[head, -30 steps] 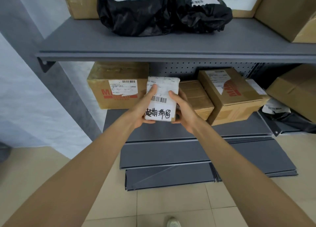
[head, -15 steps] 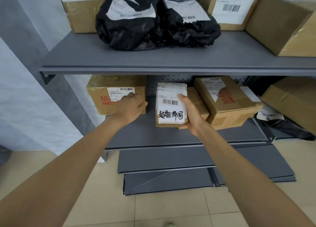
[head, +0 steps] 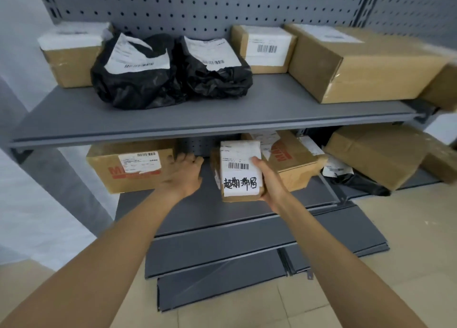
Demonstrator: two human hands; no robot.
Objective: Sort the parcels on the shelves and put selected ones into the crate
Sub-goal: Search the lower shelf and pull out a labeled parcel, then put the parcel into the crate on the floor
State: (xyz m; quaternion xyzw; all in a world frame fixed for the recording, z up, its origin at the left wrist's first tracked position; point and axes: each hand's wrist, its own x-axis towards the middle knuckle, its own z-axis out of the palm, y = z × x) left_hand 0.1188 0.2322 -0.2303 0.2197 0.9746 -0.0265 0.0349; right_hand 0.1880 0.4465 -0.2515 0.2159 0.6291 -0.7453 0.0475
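My left hand (head: pixel 184 177) has left the small parcel (head: pixel 241 173) and now reaches, fingers loosely spread, beside the printed carton (head: pixel 128 167) at the lower shelf (head: pixel 197 211) left end. My right hand (head: pixel 270 184) grips the upright cardboard parcel; its fingertips hide behind. Crinkled black bags (head: pixel 138 80) sit on the upper shelf (head: pixel 222 120).

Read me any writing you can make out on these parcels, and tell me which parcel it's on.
"超期滞留", handwritten: small parcel in the right hand.
"M…", red print, partly covered: lower-shelf box by the left hand.
Red print, sideways, unreadable: tilted box.
Barcodes and fine print on every label: too small to read.
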